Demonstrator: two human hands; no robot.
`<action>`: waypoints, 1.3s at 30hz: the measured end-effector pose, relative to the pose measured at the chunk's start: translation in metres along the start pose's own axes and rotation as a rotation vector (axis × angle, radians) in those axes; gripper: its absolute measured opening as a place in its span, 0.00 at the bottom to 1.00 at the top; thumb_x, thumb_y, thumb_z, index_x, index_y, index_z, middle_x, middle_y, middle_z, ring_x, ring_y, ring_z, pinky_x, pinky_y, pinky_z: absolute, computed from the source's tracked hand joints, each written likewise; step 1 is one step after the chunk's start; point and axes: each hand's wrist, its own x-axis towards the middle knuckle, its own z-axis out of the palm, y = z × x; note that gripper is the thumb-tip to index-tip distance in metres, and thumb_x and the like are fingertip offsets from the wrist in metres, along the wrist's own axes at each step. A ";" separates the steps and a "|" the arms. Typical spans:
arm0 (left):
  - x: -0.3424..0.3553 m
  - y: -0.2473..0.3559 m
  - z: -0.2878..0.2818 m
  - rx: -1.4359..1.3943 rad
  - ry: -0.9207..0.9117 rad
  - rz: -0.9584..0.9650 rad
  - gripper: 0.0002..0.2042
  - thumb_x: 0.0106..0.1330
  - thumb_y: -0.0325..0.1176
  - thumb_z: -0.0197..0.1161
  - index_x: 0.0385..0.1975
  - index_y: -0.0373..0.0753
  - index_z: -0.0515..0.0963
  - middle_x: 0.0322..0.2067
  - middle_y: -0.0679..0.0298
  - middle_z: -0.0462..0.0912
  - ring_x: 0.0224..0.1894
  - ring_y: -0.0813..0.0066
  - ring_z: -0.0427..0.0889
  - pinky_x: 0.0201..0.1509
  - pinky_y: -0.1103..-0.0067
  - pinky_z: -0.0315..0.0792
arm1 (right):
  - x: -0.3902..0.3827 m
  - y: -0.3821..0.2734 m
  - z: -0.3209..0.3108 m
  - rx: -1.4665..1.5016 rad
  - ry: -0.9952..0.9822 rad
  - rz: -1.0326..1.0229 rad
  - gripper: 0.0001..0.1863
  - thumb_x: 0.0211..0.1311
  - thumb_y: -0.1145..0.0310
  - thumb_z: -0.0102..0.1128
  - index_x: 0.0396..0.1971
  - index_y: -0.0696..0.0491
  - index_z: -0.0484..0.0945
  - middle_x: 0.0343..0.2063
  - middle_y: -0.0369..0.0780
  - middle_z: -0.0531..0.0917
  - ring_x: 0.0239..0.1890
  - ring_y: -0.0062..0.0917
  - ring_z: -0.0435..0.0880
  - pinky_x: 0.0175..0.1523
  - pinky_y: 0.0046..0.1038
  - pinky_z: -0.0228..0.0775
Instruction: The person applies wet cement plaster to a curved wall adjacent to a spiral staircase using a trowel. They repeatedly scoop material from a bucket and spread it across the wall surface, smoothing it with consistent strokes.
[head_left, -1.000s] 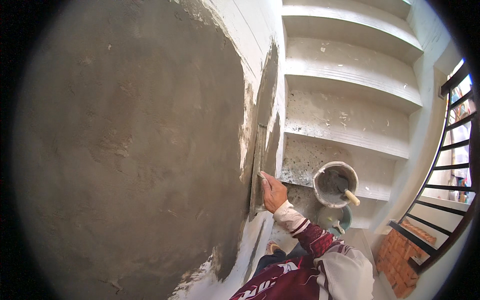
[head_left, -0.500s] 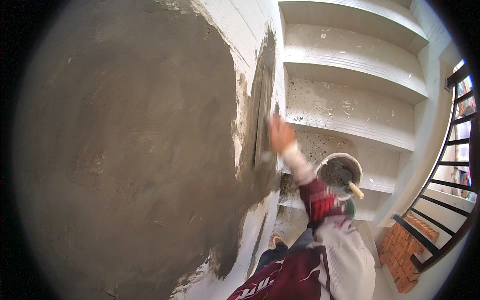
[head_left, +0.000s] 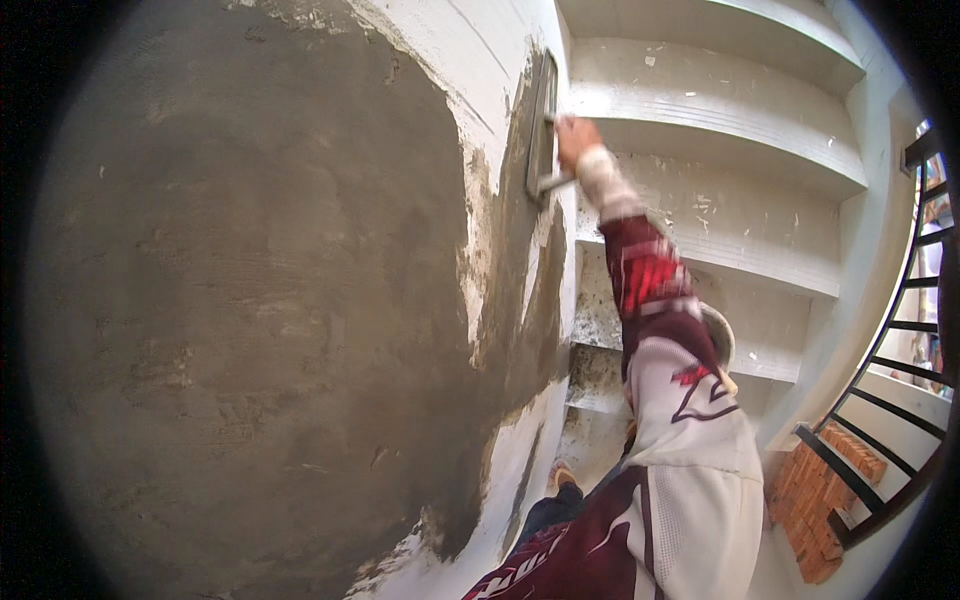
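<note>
My right hand [head_left: 577, 143] is closed around the handle of a long, flat plastering trowel [head_left: 540, 125]. The trowel's blade lies nearly upright against the wall, close to where the wall meets the stairs. Grey wet-looking plaster [head_left: 280, 300] covers most of the wall on the left, with a narrower smeared strip under and below the blade. Between the two, and up to the top, bare white wall [head_left: 495, 90] shows through in ragged patches. My right arm reaches up across the picture in a maroon and white sleeve. My left hand is out of sight.
White stairs [head_left: 700, 190] with flakes and splatters run up on the right. A bucket [head_left: 722, 335] stands on a step, mostly hidden behind my sleeve. A dark railing [head_left: 908, 375] and stacked orange bricks [head_left: 815, 510] are at far right. My foot [head_left: 564, 474] shows low down.
My right hand and the trowel have moved up along the wall strip, away from me. My arm is stretched further and now covers most of the bucket.
</note>
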 end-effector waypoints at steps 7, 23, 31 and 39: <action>0.001 -0.001 -0.008 0.066 -0.017 -0.005 0.32 0.56 0.52 0.57 0.54 0.31 0.68 0.60 0.36 0.58 0.62 0.33 0.55 0.64 0.45 0.45 | -0.158 0.021 0.054 0.018 0.075 -0.134 0.21 0.66 0.55 0.42 0.44 0.54 0.77 0.41 0.51 0.80 0.45 0.45 0.78 0.51 0.39 0.68; 0.006 0.007 -0.010 0.090 -0.036 -0.003 0.32 0.57 0.52 0.56 0.55 0.31 0.68 0.60 0.36 0.58 0.62 0.33 0.55 0.64 0.45 0.45 | -0.369 0.019 0.076 0.168 -0.121 -0.167 0.20 0.68 0.62 0.39 0.53 0.53 0.73 0.51 0.46 0.77 0.50 0.41 0.76 0.59 0.38 0.63; 0.005 0.001 -0.016 0.113 -0.038 -0.004 0.32 0.58 0.52 0.55 0.55 0.31 0.67 0.60 0.36 0.58 0.62 0.33 0.55 0.64 0.45 0.45 | -0.071 -0.037 0.018 -0.029 -0.058 -0.068 0.27 0.69 0.50 0.33 0.50 0.55 0.73 0.48 0.51 0.77 0.52 0.44 0.75 0.58 0.40 0.65; 0.007 -0.005 -0.022 0.126 -0.063 -0.004 0.32 0.58 0.52 0.55 0.55 0.31 0.67 0.60 0.36 0.58 0.62 0.33 0.55 0.64 0.45 0.45 | -0.161 -0.030 0.033 0.016 -0.083 0.004 0.24 0.70 0.55 0.33 0.53 0.54 0.72 0.48 0.51 0.77 0.51 0.45 0.75 0.56 0.38 0.66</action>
